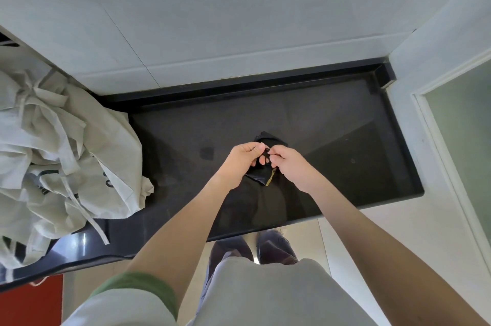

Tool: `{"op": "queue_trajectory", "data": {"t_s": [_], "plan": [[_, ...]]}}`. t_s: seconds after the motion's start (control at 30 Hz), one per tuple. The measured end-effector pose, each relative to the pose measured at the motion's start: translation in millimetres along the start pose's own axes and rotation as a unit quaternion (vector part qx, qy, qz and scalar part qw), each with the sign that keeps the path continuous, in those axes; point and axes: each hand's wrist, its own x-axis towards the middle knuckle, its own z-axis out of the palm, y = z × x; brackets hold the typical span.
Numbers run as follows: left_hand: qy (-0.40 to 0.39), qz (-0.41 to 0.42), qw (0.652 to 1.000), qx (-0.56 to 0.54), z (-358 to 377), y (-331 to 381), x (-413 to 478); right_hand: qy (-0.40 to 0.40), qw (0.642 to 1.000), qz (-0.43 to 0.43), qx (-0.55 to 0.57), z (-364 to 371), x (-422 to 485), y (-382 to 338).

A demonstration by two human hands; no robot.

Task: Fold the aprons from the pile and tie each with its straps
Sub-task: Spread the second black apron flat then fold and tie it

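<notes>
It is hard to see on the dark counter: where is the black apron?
Head view, centre: black apron held by left hand and right hand, right of the pale pile.
</notes>
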Motion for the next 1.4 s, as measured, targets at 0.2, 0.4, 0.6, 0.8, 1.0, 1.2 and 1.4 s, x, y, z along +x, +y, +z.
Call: {"op": "queue_trajectory", "data": {"t_s": [0.2,0.4,0.6,0.8,1.0,1.2,1.4], "plan": [[-0.051,0.002,0.999,0.013,-7,3,-3,-0.008,0.999,0.046,0.016,5,9,1],[-0.072,0.034,0.994,0.080,-8,10,-9,-0.009,0.997,0.083,-0.007,7,17,3],[0.031,0.098,0.951,0.290,3,9,-16,-0.008,0.997,0.079,-0.023,6,17,2],[0.133,0.097,0.933,0.321,23,5,-26,-0.011,0.997,0.073,0.011,6,11,-6],[0.168,0.111,0.913,0.356,30,-5,-29,-0.044,0.998,0.053,0.009,1,6,-7],[0.199,0.129,0.904,0.357,32,-14,-30,-0.063,0.998,0.010,0.024,-2,4,3],[0.232,0.165,0.857,0.429,30,-18,-33,-0.062,0.998,0.005,0.029,0,6,5]]}}
